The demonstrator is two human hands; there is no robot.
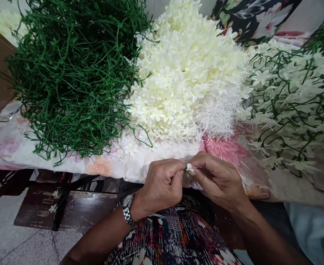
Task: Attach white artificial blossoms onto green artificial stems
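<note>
In front of my chest, over the table's near edge, the fingertips of both hands nearly meet. My left hand [164, 182], a metal watch on its wrist, is closed with thumb and forefinger pinching a green stem [186, 170]; most of the stem is hidden in the fist. My right hand [219, 180] is closed in a pinch at a small white artificial flower [190, 168]. A fine white thread-like piece shows beside the flower between the right thumb and forefinger. Just beyond the hands rises a heap of loose cream-white flower heads [175, 81].
A tangled pile of green plastic stems [73, 81] stands at the left. White flowers on stems [294, 110] are heaped at the right, with white thread-like pieces [219, 114] near the middle. A floral cloth [73, 163] covers the table. A brown wooden bench [88, 209] stands lower left.
</note>
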